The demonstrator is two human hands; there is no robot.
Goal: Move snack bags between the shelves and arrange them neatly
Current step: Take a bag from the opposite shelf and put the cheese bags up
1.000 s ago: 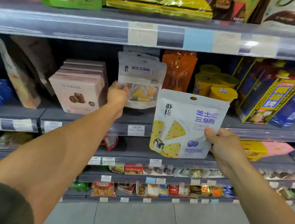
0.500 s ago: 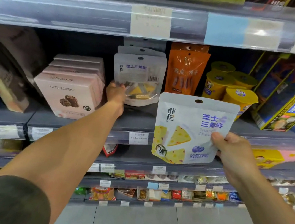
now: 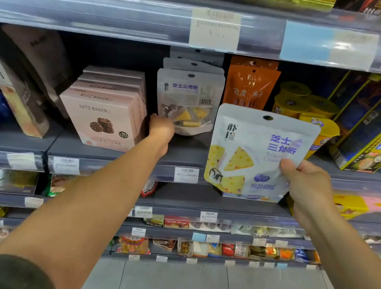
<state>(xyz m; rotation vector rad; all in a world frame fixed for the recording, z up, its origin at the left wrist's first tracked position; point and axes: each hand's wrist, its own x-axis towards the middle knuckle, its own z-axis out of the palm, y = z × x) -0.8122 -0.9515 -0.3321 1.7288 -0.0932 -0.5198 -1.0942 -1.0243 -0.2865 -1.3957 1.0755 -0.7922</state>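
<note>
Stack of pink biscuit boxes (image 3: 103,114) at nine o'clock, yellow lidded tubs (image 3: 307,103) at two o'clock, blue and yellow cartons (image 3: 377,138) leaning at three o'clock, white price label (image 3: 214,29) at twelve o'clock, grey floor tiles (image 3: 167,285) at six o'clock.

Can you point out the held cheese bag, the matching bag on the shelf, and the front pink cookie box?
held cheese bag (image 3: 251,151): head view, middle of its front.
shelf cheese bag (image 3: 188,91): head view, its printed upper panel.
pink cookie box (image 3: 101,119): head view, front face.

A shop: tiered shelves (image 3: 104,13) of packaged snacks (image 3: 106,119), price tags (image 3: 214,29) (barcoded) along each rail.
</note>
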